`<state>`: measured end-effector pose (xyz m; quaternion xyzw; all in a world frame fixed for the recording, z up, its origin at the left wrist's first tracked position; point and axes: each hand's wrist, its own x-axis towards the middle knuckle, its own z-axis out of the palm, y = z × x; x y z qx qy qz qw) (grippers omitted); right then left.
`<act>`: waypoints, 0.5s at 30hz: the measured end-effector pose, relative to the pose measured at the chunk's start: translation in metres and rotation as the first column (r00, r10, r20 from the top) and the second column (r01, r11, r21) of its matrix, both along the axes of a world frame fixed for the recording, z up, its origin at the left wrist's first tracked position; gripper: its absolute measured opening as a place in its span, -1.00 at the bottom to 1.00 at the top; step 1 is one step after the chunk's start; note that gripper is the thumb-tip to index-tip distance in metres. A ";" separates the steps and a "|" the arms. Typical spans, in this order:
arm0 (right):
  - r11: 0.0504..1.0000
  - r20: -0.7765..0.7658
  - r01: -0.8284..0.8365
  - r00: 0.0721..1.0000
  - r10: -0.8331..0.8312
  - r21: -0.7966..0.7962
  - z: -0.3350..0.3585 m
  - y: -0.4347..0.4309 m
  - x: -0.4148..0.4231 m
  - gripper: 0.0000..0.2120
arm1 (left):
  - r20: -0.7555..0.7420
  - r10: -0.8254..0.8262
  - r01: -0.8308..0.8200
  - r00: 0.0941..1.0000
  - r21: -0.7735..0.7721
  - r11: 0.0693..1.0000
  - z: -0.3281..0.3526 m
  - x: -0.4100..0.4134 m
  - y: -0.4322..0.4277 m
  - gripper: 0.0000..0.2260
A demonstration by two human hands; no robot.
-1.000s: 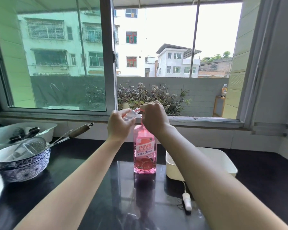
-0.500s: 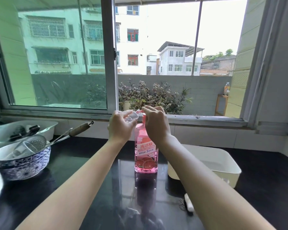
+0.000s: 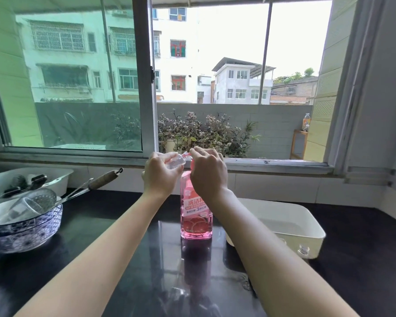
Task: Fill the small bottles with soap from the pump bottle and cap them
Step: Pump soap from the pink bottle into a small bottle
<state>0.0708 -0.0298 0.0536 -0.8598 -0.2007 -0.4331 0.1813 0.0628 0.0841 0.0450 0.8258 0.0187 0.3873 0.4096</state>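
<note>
A pink pump bottle [image 3: 196,216] of soap stands upright on the black counter in the middle of the view. My right hand [image 3: 208,173] sits on its top with fingers curled over the pump head, which is hidden. My left hand [image 3: 161,176] grips a small clear bottle [image 3: 176,161], tilted with its open neck toward the pump's spout. Whether soap is flowing cannot be seen. Another small clear bottle [image 3: 304,249] stands by the front right corner of the white tray [image 3: 306,227].
A blue patterned bowl [image 3: 24,227] with a glass and a strainer sits at the left, its long handle [image 3: 101,179] pointing toward my left hand. Behind it is a white bin [image 3: 55,179] of utensils. The window sill [image 3: 272,165] runs just behind the hands.
Both hands stay at the pump with the small bottle held to the spout. The view has shifted a little, bringing the small bottle by the tray into sight.
</note>
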 end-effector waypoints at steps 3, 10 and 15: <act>0.998 -0.041 -0.025 0.999 0.023 -0.049 0.008 -0.004 -0.001 -0.70 | -0.003 0.007 -0.007 1.000 -0.001 1.000 0.002 -0.002 -0.001 -0.66; 0.997 -0.103 -0.026 0.995 0.019 -0.067 0.029 -0.006 -0.001 -0.73 | 0.014 0.014 -0.013 1.000 -0.012 1.000 0.011 -0.002 -0.003 -0.68; 0.998 -0.049 -0.043 0.998 0.045 0.035 -0.005 0.001 0.003 -0.61 | -0.002 0.009 -0.009 1.000 -0.013 1.000 -0.001 -0.001 -0.001 -0.68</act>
